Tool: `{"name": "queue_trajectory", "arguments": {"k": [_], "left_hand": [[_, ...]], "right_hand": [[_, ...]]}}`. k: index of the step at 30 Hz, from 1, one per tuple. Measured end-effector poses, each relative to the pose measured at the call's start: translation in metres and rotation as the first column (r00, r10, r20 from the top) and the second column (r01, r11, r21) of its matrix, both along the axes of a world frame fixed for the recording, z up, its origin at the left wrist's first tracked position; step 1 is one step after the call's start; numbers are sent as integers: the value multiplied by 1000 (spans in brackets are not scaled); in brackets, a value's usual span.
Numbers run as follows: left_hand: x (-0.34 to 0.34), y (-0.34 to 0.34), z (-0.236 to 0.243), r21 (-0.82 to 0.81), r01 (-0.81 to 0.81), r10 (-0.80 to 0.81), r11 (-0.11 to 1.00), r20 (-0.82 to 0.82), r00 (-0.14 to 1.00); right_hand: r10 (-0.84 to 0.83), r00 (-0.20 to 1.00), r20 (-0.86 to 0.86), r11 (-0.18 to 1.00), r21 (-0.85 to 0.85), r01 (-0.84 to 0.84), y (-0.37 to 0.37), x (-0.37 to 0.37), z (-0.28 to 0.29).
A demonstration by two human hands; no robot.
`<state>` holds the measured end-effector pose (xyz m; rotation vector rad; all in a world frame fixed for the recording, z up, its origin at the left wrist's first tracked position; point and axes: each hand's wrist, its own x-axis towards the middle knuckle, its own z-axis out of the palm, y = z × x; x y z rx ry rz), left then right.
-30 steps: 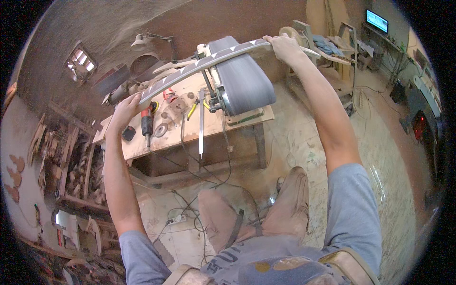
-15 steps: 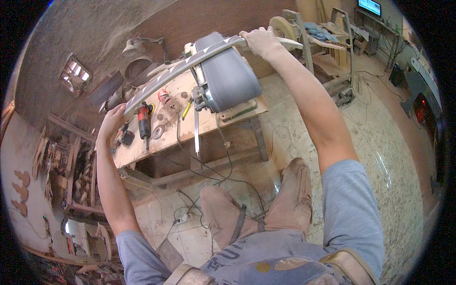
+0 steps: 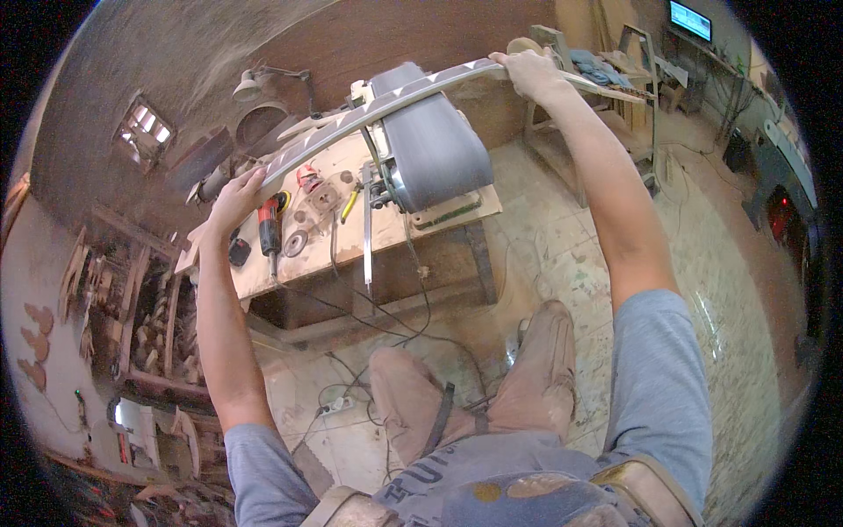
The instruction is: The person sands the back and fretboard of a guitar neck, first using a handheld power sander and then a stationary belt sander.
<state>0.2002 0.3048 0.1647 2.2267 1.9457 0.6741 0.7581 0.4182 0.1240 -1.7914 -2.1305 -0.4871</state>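
Both my hands grip a long, narrow strip with a dark face, white triangular marks and a pale edge. It lies crosswise over the wide grey belt of a belt sander, and the belt looks smeared, as if running. My left hand is closed round the left end, above the bench. Beyond the sander's right side, my right hand is closed on the strip, whose tip sticks out past it. Where strip and belt meet, I cannot tell how firmly they touch.
The sander stands on a wooden bench. Left of it lie a red and black power tool, a disc and a yellow-handled tool. Cables trail over the floor before my legs. A wooden rack stands at far right.
Both hands have slid the strip to the right across the belt, and my left hand is now nearer the sander. The view has shifted slightly.
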Motion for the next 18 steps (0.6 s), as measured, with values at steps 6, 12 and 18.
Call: {"name": "queue_trajectory", "arguments": {"k": [6, 12, 18], "left_hand": [[58, 1, -1, 130, 72, -50, 989, -163, 985], [118, 29, -1, 129, 112, -79, 985, -236, 968], [161, 29, 2, 124, 121, -88, 985, -247, 965]], "right_hand": [[34, 999, 29, 994, 99, -36, 12, 53, -10], [-60, 998, 25, 998, 8, 59, 15, 127, -3], [-118, 987, 110, 993, 8, 118, -9, 143, 9]]}}
